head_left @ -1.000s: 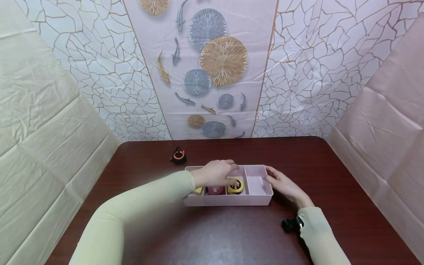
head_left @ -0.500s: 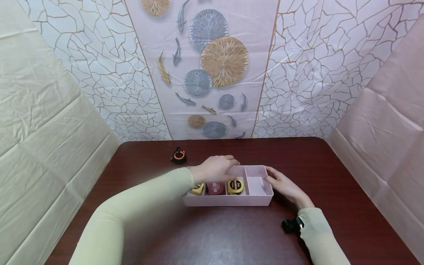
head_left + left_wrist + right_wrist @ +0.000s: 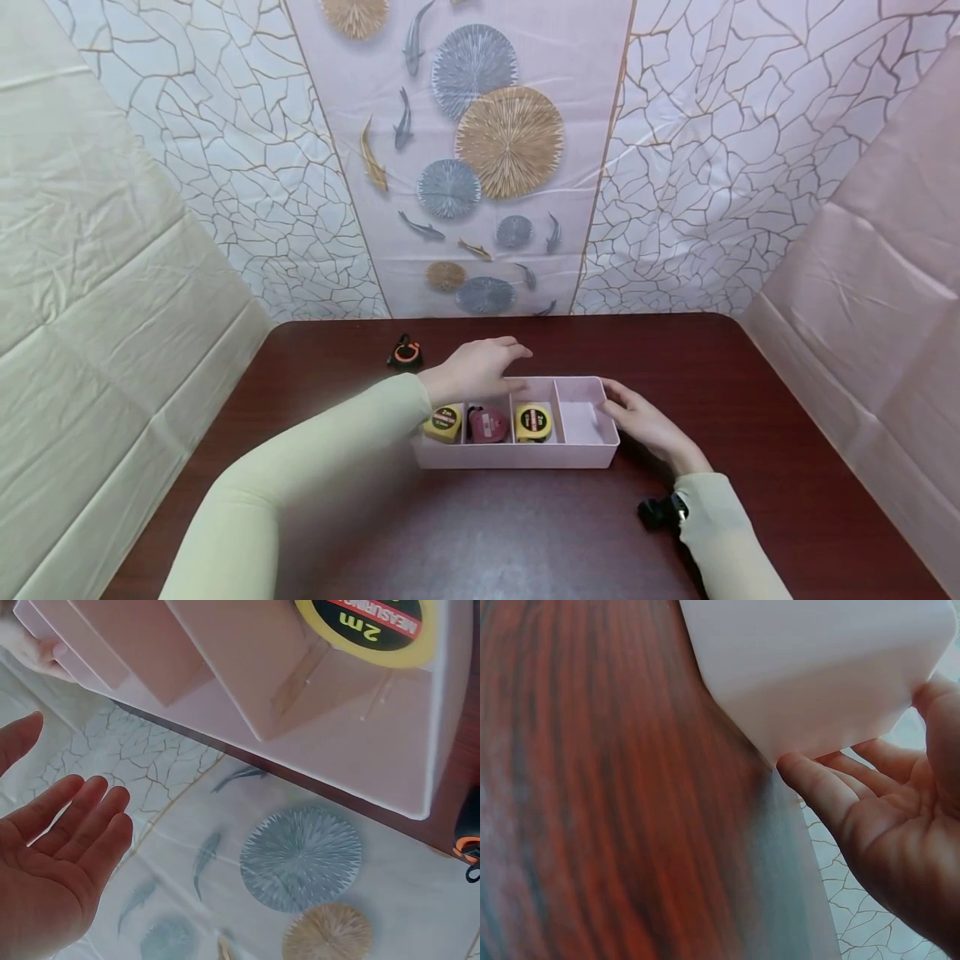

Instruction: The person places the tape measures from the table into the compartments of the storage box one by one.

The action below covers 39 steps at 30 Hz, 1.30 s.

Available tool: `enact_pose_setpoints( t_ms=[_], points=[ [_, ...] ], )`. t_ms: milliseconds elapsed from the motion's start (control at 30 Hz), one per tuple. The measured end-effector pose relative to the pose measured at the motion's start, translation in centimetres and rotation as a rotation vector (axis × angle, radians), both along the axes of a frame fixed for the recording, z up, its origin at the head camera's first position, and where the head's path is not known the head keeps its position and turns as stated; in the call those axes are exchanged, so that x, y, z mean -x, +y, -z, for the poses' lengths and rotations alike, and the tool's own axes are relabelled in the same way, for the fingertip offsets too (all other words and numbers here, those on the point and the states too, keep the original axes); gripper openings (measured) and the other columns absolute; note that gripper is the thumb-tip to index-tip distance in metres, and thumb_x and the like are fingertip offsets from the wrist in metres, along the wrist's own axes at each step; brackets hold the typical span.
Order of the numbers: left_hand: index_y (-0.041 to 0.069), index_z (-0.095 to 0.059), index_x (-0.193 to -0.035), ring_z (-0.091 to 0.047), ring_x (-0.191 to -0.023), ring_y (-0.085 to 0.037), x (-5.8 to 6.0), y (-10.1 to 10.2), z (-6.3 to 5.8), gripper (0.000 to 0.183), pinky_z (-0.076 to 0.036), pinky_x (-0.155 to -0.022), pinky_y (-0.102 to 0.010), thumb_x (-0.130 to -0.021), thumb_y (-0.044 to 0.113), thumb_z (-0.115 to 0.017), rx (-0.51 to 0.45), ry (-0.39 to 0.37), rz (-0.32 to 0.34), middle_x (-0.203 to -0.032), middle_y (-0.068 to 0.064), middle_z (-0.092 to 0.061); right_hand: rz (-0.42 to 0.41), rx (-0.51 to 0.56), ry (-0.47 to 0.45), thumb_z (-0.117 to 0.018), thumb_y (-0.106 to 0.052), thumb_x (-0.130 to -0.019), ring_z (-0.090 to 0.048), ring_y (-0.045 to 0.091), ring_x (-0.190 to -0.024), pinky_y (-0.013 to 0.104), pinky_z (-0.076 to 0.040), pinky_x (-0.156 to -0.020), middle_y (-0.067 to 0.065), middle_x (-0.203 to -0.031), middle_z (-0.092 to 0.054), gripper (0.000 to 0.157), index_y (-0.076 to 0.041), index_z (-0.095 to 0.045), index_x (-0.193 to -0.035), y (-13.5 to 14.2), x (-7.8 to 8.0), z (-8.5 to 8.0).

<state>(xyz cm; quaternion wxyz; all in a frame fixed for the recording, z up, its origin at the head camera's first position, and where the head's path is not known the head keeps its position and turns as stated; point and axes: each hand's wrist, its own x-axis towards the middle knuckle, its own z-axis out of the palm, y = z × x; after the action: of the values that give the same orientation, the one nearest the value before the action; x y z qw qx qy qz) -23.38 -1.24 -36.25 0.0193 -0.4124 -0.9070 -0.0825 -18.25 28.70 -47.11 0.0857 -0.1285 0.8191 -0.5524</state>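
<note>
A long pale pink divided box (image 3: 517, 456) rests on the table. Its compartments hold a yellow tape measure (image 3: 444, 423) at the left, a dark pink tape measure (image 3: 488, 425) and another yellow tape measure (image 3: 533, 422); the rightmost shows only its pale floor. Over the box's back edge, my left hand (image 3: 480, 368) hovers with extended fingers, holding nothing, as the left wrist view also shows its bare palm (image 3: 52, 877). My right hand (image 3: 648, 421) grips the box's right end, thumb at the rim and fingers against the outer wall (image 3: 832, 712).
Behind the box, to the left, lies a black and orange tape measure (image 3: 406, 353) with a strap. A dark red-brown table (image 3: 480, 533) carries everything, with patterned cloth (image 3: 675, 208) hanging behind it. A black wrist device (image 3: 662, 511) is on the right sleeve.
My left hand has risen away from the right-hand yellow tape measure and moved back and left, uncovering the tape measures. My right hand stays at the box's end.
</note>
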Motion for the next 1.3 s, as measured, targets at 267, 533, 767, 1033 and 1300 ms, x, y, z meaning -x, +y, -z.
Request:
enact_pose_setpoints(
  t_ms=[267, 533, 767, 1033, 1300],
  points=[
    [0.013, -0.062, -0.137, -0.062, -0.118, -0.018, 0.6, -1.3, -0.4, 0.052, -0.053, -0.095, -0.037, -0.096, 0.044, -0.067, -0.042, -0.022, -0.059, -0.132, -0.003, -0.062, 0.002, 0.004, -0.004, -0.047, -0.008, -0.105, -0.046, 0.04, -0.128, 0.017, -0.041, -0.094, 0.032, -0.144, -0.044, 0.051, 0.008, -0.032, -0.151, 0.0, 0.1, 0.1],
    [0.015, -0.062, -0.138, -0.063, -0.114, -0.016, 1.3, -2.5, -0.7, 0.054, -0.053, -0.092, -0.037, -0.095, 0.048, -0.066, -0.061, 0.003, -0.108, -0.128, 0.0, -0.063, 0.003, -0.006, -0.034, -0.048, -0.011, -0.106, -0.045, 0.04, -0.131, 0.027, -0.041, -0.1, 0.031, -0.147, -0.042, 0.053, 0.006, -0.03, -0.153, -0.1, 0.1, 0.1],
    [0.014, -0.061, -0.139, -0.061, -0.12, -0.019, 1.6, -3.6, -1.0, 0.054, -0.051, -0.097, -0.039, -0.096, 0.046, -0.067, -0.105, -0.037, -0.161, -0.135, -0.003, -0.062, 0.007, 0.004, -0.02, -0.047, -0.01, -0.106, -0.046, 0.041, -0.129, 0.018, -0.041, -0.094, 0.032, -0.145, -0.043, 0.052, 0.007, -0.03, -0.152, -0.1, 0.1, 0.1],
    [0.011, -0.062, -0.138, -0.062, -0.119, -0.023, 2.3, -4.5, -1.8, 0.053, -0.052, -0.097, -0.042, -0.096, 0.044, -0.068, -0.18, -0.009, -0.161, -0.132, -0.005, -0.063, 0.01, 0.01, -0.022, -0.047, -0.009, -0.106, -0.047, 0.041, -0.127, 0.019, -0.043, -0.093, 0.033, -0.143, -0.044, 0.052, 0.008, -0.031, -0.152, 0.0, 0.0, 0.1],
    [0.008, -0.062, -0.137, -0.058, -0.126, -0.027, 2.8, -6.0, -2.1, 0.053, -0.045, -0.106, -0.043, -0.096, 0.041, -0.068, -0.267, -0.002, -0.189, -0.135, -0.009, -0.063, 0.014, -0.006, -0.034, -0.047, -0.012, -0.106, -0.047, 0.039, -0.128, 0.025, -0.043, -0.097, 0.032, -0.146, -0.043, 0.054, 0.007, -0.029, -0.153, -0.1, 0.1, 0.0]
  ],
)
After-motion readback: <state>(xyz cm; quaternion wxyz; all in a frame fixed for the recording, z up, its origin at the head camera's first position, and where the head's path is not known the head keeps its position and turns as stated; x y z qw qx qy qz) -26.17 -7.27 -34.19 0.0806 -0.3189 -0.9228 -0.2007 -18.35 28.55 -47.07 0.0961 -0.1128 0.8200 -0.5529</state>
